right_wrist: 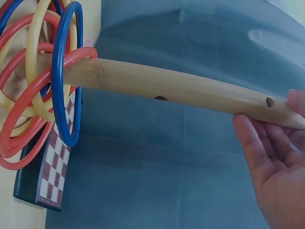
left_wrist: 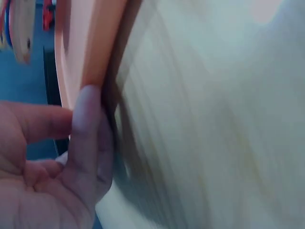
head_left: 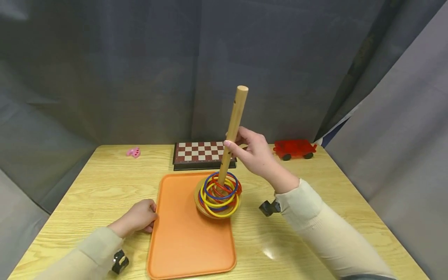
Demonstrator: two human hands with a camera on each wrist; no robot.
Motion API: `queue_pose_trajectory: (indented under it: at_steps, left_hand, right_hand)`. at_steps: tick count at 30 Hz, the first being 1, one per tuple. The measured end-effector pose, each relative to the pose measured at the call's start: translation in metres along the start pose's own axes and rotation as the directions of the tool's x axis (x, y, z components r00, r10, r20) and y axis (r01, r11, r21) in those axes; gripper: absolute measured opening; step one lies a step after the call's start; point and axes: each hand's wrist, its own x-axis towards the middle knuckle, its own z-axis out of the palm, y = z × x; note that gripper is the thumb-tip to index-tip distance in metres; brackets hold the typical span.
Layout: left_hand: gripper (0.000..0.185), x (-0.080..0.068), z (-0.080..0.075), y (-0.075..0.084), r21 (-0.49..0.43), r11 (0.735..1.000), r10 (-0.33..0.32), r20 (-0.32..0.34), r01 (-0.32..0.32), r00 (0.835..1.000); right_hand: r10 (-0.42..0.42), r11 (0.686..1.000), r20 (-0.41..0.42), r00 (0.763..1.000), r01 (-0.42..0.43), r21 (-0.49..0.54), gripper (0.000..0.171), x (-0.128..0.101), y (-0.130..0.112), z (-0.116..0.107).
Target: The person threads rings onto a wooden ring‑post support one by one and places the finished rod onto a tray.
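table [head_left: 105, 182]: right hand [head_left: 257, 155] grips peg [head_left: 233, 128]; left hand [head_left: 138, 217] touches tray [head_left: 185, 241].

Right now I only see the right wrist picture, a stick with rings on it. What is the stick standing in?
Observer: The stick stands in a round wooden base on an orange tray.
Child: Is the other hand doing anything?
Observer: The left hand rests on the table, fingers touching the tray's left edge.
Child: What else is on the table?
Observer: Behind the tray lies a checkerboard; to its right a red toy cart, far left a small pink toy.
Child: Is my hand near the top of the stick?
Observer: No, the right hand holds it about midway.
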Motion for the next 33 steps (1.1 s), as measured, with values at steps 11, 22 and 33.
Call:
queue_pose_trajectory:
  at_steps: [11, 22, 33]
  left_hand:
    - [0.013, 0.014, 0.031, 0.025, -0.010, 1.000, 0.009, -0.038, -0.010, 0.999]
    - [0.015, 0.015, 0.045, 0.038, -0.034, 0.999, 0.005, -0.032, -0.007, 0.999]
    - [0.012, 0.019, 0.043, 0.039, -0.040, 0.999, -0.005, 0.020, 0.005, 1.000]
  right_hand:
    - [-0.059, 0.995, 0.078, 0.995, 0.065, -0.071, 0.016, 0.004, 0.007, 0.028]
    - [-0.002, 0.996, 0.082, 0.997, 0.009, -0.089, 0.018, -0.001, 0.013, 0.034]
    - [0.033, 0.995, 0.077, 0.996, -0.025, -0.097, 0.023, -0.003, 0.021, 0.037]
